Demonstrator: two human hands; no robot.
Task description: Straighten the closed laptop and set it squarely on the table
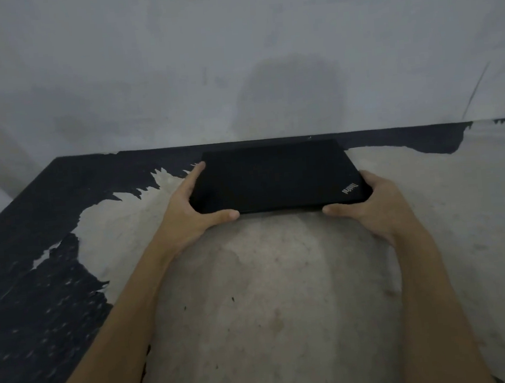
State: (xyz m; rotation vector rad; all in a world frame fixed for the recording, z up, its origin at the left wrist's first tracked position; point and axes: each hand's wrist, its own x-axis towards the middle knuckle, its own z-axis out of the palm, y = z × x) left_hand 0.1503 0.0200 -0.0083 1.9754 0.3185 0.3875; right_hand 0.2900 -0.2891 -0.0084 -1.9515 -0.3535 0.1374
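A closed black laptop (277,177) with a small logo at its near right corner lies flat at the far side of the table (284,295), its back edge close to the wall. My left hand (192,215) grips the near left corner, thumb along the front edge and fingers up the left side. My right hand (371,205) holds the near right corner the same way, thumb under the front edge. The laptop's sides run roughly parallel to the table's far edge.
The tabletop is worn: pale bare patches in the middle and right, dark peeling coating (36,286) on the left and along the back. A grey wall (233,55) rises right behind the table. The table's left edge runs diagonally at the left.
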